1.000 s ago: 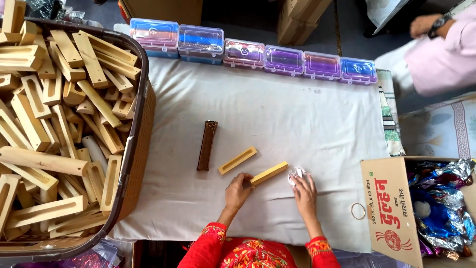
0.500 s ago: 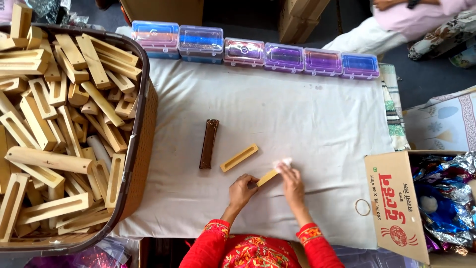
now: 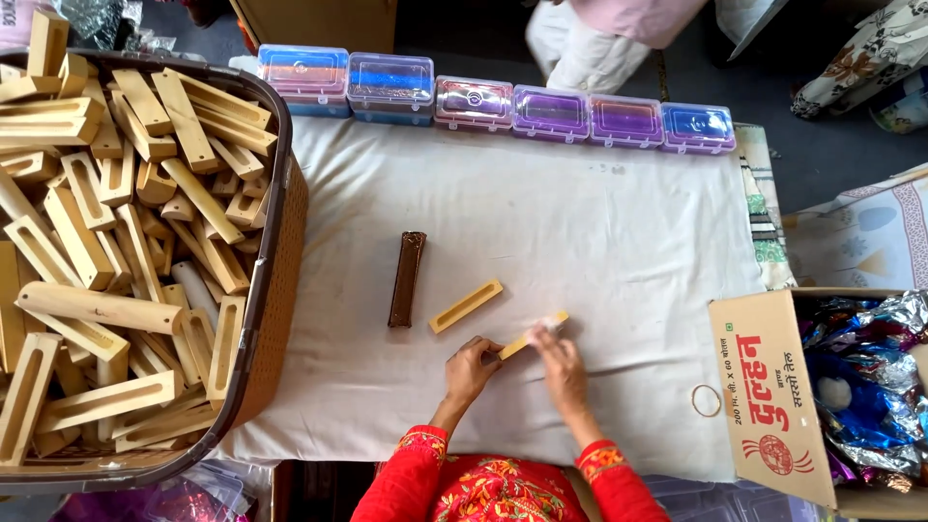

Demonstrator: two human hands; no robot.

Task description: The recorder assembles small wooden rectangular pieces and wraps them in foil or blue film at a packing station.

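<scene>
My left hand [image 3: 471, 365] pinches the near end of a small wooden block [image 3: 530, 336] that lies on the white cloth [image 3: 619, 242]. My right hand [image 3: 561, 362] presses a little white rag [image 3: 555, 322] onto its far end. Just to the left lie another slotted wooden block [image 3: 466, 305] and a dark brown block [image 3: 407, 278].
</scene>
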